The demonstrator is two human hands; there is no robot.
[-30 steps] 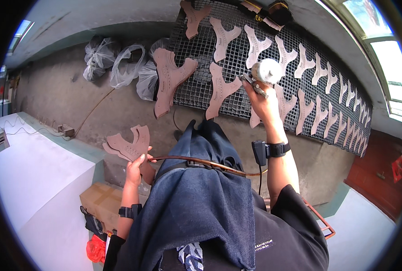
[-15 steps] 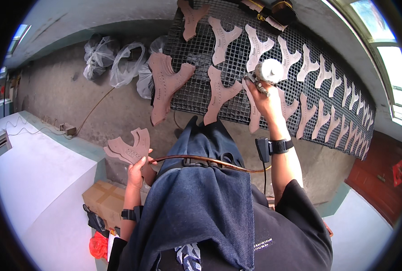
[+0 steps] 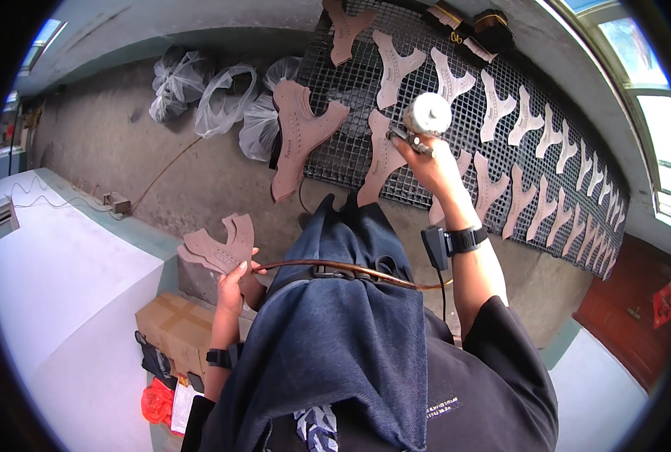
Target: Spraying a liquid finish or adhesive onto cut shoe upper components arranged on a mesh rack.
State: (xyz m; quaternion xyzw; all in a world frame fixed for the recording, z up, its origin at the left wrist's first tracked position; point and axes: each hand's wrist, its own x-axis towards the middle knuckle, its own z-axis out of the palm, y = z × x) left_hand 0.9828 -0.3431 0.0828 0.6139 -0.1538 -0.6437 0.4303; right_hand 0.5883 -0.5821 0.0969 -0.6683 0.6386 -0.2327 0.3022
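Inspection of the head view found the person standing over a large metal grid rack laid with rows of brown, Y-shaped leather cut pieces. The right hand was raised above the near edge of the rack, its grip wrapped tight around the handle of a spray gun whose round silver cup pointed away from the body; a thin brown hose ran from it back across the dark apron. Compared with the earlier frames, the gun had shifted slightly along the near row and stood just above one cut piece at the rack's near edge, which suggested the spraying pass was moving piece by piece along that row. The left hand, on the near left of the rack and well apart from it, was curled firmly around a small stack of cut pieces, fingers wrapped under it; the stack sat much as before, so no piece had been laid down in the interval. One larger cut piece hung over the rack's left edge. Clear plastic bags lay on the floor left of the rack, and a cardboard box sat below the left hand.
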